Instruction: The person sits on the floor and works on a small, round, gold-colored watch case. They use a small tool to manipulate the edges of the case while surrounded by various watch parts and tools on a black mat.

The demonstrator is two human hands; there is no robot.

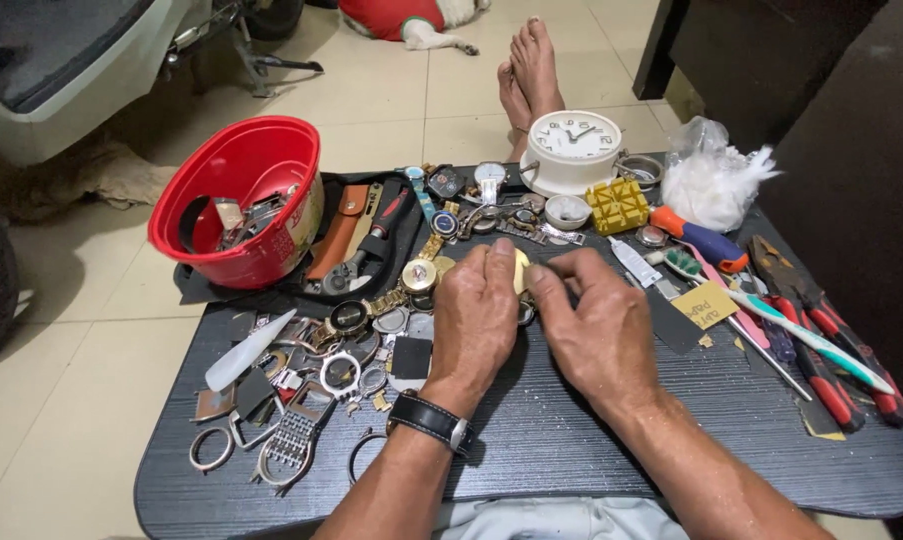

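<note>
**Both hands on a small gold-coloured watch part at mid-bench**

I'm looking down at a dark bench [571, 440] crowded with watch parts. My left hand [474, 312], with a black-strapped wristwatch [429, 420] on its wrist, and my right hand [596, 318] meet at the middle of the bench. Both are curled nearly closed, fingertips pinching a small pale gold round piece [520, 270] between them. Most of it is hidden behind the fingers, so I cannot tell whether it is a case, a back cover or a dial.

I judge the step to be close handwork on that piece: steadying it with one hand and pressing or turning with the other. Any next move would call for a firm pinch and small, careful finger motion, since loose parts lie touching and just beside the hands.

To the far left stands a red plastic bowl [239, 195] holding tools. Near it on the left lies a heap of watch cases and metal bracelets [301, 400]. At the far side sits a white round clock [574, 148], with a yellow gridded block [617, 204] just to its right.

As for packages and labels: a clear plastic bag of white stuffing [716, 180] sits far right; a small square yellowish paper slip [704, 305] with handwriting lies right of my hands; a little white tube [634, 262] lies between them. Red-handled pliers [831, 350] and a toothbrush [771, 305] lie along the right edge.
</note>
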